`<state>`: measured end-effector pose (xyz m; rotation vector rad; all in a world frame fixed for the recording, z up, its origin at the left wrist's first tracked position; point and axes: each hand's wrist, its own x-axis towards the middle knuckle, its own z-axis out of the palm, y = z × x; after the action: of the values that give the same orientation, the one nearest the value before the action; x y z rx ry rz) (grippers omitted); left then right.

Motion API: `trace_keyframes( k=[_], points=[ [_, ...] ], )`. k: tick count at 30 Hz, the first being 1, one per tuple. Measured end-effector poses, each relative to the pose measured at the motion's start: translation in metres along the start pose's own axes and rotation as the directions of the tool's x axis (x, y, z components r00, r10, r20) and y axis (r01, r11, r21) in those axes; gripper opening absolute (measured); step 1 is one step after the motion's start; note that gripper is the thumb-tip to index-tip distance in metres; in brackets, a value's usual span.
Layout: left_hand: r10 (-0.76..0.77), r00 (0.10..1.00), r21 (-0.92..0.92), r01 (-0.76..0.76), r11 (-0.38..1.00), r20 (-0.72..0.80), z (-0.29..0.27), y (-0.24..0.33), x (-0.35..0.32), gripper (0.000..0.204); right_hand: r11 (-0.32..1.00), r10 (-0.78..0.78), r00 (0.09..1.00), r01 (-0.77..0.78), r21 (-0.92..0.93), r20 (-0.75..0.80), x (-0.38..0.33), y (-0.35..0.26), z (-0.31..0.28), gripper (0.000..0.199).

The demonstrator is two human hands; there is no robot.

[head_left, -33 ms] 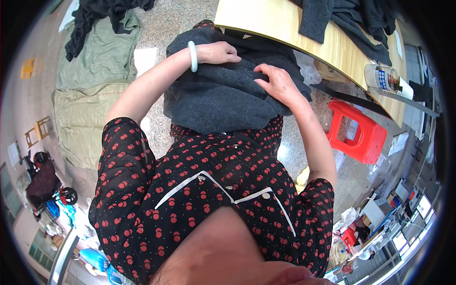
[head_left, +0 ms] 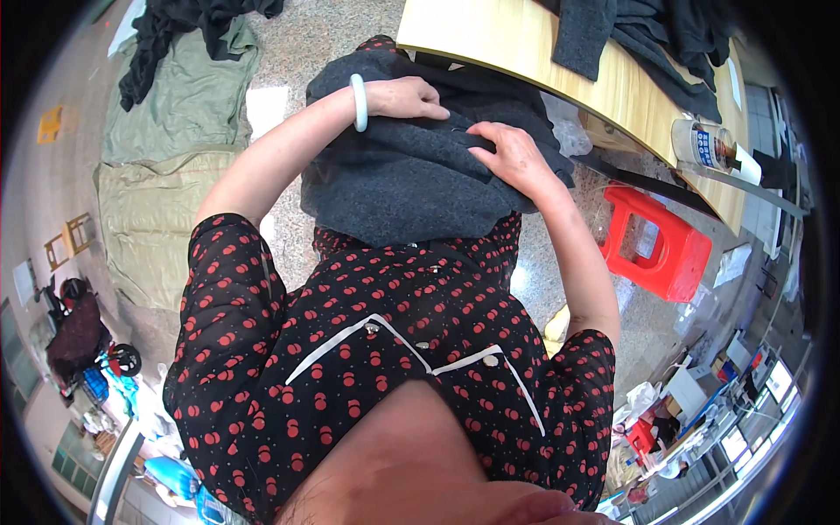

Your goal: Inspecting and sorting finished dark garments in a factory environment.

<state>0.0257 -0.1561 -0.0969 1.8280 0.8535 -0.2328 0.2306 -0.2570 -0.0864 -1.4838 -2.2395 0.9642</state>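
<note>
A dark grey knit garment lies bunched across my lap, its folds rising between my two hands. My left hand, with a pale bangle on the wrist, rests on the upper part of the cloth. Its fingers are curled in and closed on a fold. To the right, my right hand grips the raised edge of the same fold between thumb and forefinger; its other fingers are partly hidden. The fingertips of both hands point toward each other, a short gap apart. Anything small between them is too fine to make out.
A wooden table at the upper right bears more dark garments and a clear jar. A red plastic stool lies below it. Olive cloths and a black garment are spread on the left.
My left hand has shifted very slightly to the right, its fingertips a little closer to my right hand. My right hand and the garment look nearly the same.
</note>
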Motion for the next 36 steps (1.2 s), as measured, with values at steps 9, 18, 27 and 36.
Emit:
trace_keyframes(
  k=[9, 18, 27, 36],
  points=[
    [0.363, 0.932, 0.057, -0.363, 0.93, 0.02, 0.012, -0.001, 0.031, 0.026, 0.996, -0.089, 0.988, 0.09, 0.003, -0.13, 0.004, -0.01, -0.003, 0.01],
    [0.059, 0.962, -0.17, -0.107, 0.98, -0.268, 0.004, 0.044, 0.012, 0.028, 0.999, -0.036, 0.947, 0.041, 0.009, -0.32, 0.004, -0.031, -0.02, 0.011],
    [-0.046, 0.981, -0.282, -0.009, 0.959, -0.19, 0.004, 0.051, -0.01, 0.032, 0.996, 0.081, 0.929, -0.067, 0.052, -0.361, 0.001, -0.052, -0.017, 0.014],
    [0.224, 0.963, 0.246, -0.184, 0.952, -0.147, 0.007, 0.059, -0.027, 0.037, 0.974, -0.012, 0.947, -0.062, -0.217, -0.321, -0.003, -0.048, -0.01, 0.012]
  ],
)
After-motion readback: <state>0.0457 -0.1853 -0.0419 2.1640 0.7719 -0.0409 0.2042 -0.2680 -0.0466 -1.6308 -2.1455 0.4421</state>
